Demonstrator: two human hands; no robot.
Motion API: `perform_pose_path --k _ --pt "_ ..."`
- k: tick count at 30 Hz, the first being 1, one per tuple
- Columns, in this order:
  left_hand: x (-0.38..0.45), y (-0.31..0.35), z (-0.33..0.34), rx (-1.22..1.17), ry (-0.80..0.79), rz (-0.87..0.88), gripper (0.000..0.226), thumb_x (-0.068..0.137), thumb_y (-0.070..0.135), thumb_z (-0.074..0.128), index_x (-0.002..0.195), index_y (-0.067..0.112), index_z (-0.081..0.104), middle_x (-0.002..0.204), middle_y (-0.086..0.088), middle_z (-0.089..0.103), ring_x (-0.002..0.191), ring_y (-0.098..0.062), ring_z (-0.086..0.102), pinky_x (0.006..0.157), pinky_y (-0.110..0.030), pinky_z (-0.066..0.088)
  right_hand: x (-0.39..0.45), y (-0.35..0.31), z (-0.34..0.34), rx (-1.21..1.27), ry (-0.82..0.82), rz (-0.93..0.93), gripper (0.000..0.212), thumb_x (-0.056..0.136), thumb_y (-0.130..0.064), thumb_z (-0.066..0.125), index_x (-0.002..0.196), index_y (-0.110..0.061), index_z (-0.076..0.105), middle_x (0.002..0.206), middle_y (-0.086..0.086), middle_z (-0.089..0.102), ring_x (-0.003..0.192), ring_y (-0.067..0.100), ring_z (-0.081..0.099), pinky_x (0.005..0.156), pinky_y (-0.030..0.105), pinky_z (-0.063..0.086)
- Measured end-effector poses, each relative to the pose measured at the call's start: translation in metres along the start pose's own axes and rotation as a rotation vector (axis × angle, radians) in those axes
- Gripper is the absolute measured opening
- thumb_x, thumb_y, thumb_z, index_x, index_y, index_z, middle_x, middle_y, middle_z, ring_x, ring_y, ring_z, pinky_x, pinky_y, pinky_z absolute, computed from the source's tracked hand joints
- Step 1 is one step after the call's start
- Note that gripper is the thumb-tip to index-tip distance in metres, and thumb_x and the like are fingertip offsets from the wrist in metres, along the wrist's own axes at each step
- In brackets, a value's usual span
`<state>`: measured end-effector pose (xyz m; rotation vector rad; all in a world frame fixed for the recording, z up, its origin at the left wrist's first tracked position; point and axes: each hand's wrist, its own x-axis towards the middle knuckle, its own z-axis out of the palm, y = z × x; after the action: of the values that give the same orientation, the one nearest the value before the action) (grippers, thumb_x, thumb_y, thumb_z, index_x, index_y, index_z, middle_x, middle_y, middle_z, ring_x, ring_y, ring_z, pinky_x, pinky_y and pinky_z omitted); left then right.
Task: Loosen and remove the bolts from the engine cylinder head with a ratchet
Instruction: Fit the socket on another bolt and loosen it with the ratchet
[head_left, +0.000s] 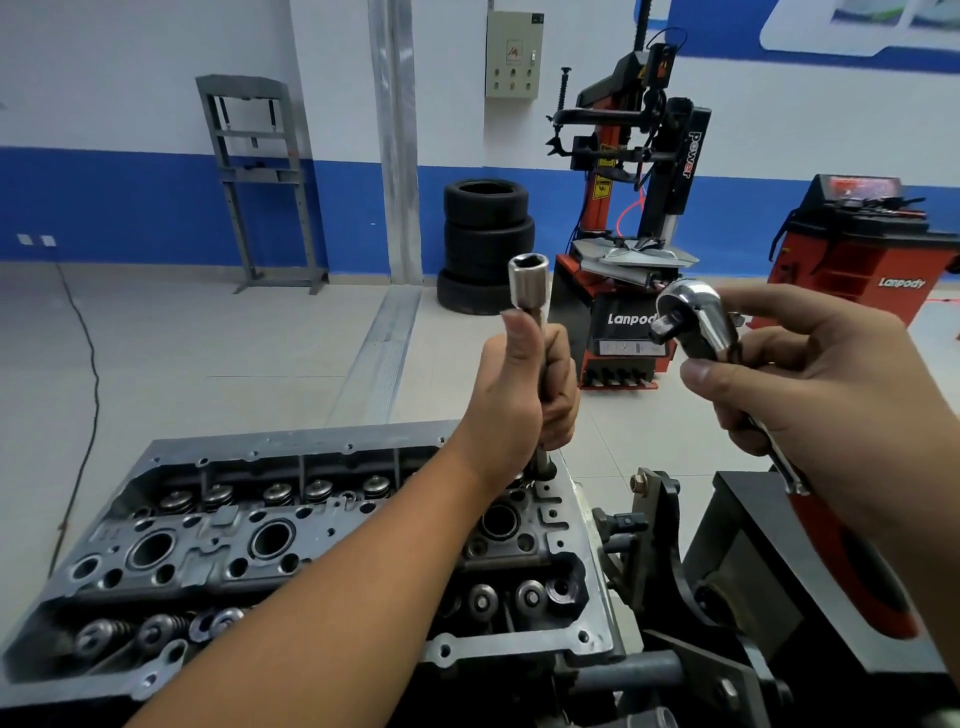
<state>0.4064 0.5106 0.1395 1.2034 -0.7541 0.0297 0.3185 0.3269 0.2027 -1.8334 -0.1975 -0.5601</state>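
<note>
Bright, even indoor light, soft shadows only. Glare on the chrome ratchet head (693, 319); wide-angle bending at the edges. Slightly soft overall, near forearm (332, 597) and frame corners softest.

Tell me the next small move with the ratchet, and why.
Probably bring the ratchet head across to the extension. The right hand holds it apart, its drive bare, while the left hand grips the upright extension over the cylinder head.
</note>
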Motion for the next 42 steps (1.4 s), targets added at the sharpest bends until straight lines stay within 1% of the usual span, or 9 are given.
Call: perform_pose_path --k 4,10,14,18,25,30,35,38,42 --pt "-0.004 0.001 0.007 0.053 -0.117 -0.015 0.079 0.074 0.091 0.040 0.069 0.013 0.028 0.056 -0.004 0.021 0.046 -0.014 0.019 0.045 -0.029 0.015 -0.003 -0.001 0.003 -0.049 -0.005 -0.027 0.045 0.081 0.001 0.082 0.105 -0.036 0.075 0.064 0.005 0.066 0.047 0.018 0.057 0.045 0.027 0.046" --pt "-0.003 -0.002 0.015 0.138 -0.226 -0.057 0.083 0.074 0.093 0.041 0.068 0.010 0.039 0.058 0.000 0.028 0.047 -0.009 0.025 0.045 -0.017 0.026 -0.005 -0.014 0.000 -0.094 0.045 -0.128 0.046 0.081 0.000 0.082 0.102 -0.040 0.073 0.074 0.013 0.066 0.052 0.019 0.058 0.048 0.019 0.049" --pt "0.000 0.001 0.018 0.189 -0.246 -0.052 0.073 0.073 0.093 0.046 0.062 0.021 0.038 0.055 0.003 0.032 0.045 -0.006 0.029 0.045 -0.016 0.027 -0.007 -0.028 -0.006 -0.207 0.091 -0.207 0.047 0.081 -0.005 0.083 0.099 -0.046 0.068 0.091 -0.005 0.073 0.069 0.025 0.068 0.058 0.028 0.060" --pt "0.001 0.001 0.021 0.274 -0.245 -0.011 0.088 0.075 0.092 0.047 0.061 0.006 0.034 0.058 -0.009 0.028 0.048 -0.010 0.026 0.046 -0.023 0.024 -0.014 -0.042 -0.009 -0.269 0.112 -0.322 0.049 0.079 -0.006 0.083 0.099 -0.048 0.066 0.098 -0.013 0.073 0.082 0.014 0.072 0.068 0.030 0.060" --pt "-0.004 0.003 0.023 0.328 -0.224 0.023 0.099 0.076 0.093 0.046 0.061 -0.004 0.033 0.056 -0.005 0.028 0.049 -0.011 0.026 0.048 -0.028 0.023 -0.024 -0.048 -0.007 -0.392 0.018 -0.430 0.050 0.078 -0.001 0.083 0.096 -0.043 0.061 0.102 -0.017 0.073 0.065 0.008 0.059 0.062 0.019 0.046" --pt "-0.012 0.003 0.029 0.423 -0.202 0.043 0.081 0.079 0.091 0.046 0.065 0.012 0.036 0.061 0.004 0.032 0.055 -0.011 0.030 0.052 -0.032 0.026 -0.025 -0.054 -0.018 -0.602 -0.022 -0.433 0.055 0.080 -0.002 0.082 0.094 -0.047 0.056 0.086 -0.027 0.066 0.073 -0.002 0.057 0.062 0.025 0.041" --pt "-0.028 0.007 0.016 0.873 -0.232 -0.008 0.037 0.103 0.059 0.043 0.095 0.023 0.045 0.081 -0.005 0.058 0.074 -0.025 0.056 0.070 -0.052 0.052 -0.029 -0.045 -0.026 -0.756 0.011 -0.550 0.041 0.079 0.009 0.078 0.107 -0.019 0.070 0.102 0.007 0.067 0.084 0.039 0.062 0.067 0.053 0.055" --pt "-0.035 0.013 0.007 1.171 -0.264 -0.037 0.023 0.106 0.054 0.042 0.096 0.033 0.041 0.086 0.006 0.059 0.079 -0.015 0.056 0.073 -0.045 0.053 -0.037 -0.039 -0.027 -0.809 0.007 -0.597 0.042 0.080 0.009 0.078 0.112 -0.016 0.070 0.102 0.009 0.064 0.079 0.041 0.059 0.063 0.053 0.055" --pt "-0.032 0.019 0.007 1.110 -0.262 -0.108 0.016 0.107 0.040 0.050 0.093 0.034 0.045 0.087 0.005 0.061 0.077 -0.015 0.058 0.071 -0.043 0.053 -0.037 -0.044 -0.025 -0.808 -0.023 -0.603 0.037 0.080 0.007 0.079 0.111 -0.011 0.071 0.100 0.012 0.064 0.079 0.041 0.060 0.065 0.053 0.055"
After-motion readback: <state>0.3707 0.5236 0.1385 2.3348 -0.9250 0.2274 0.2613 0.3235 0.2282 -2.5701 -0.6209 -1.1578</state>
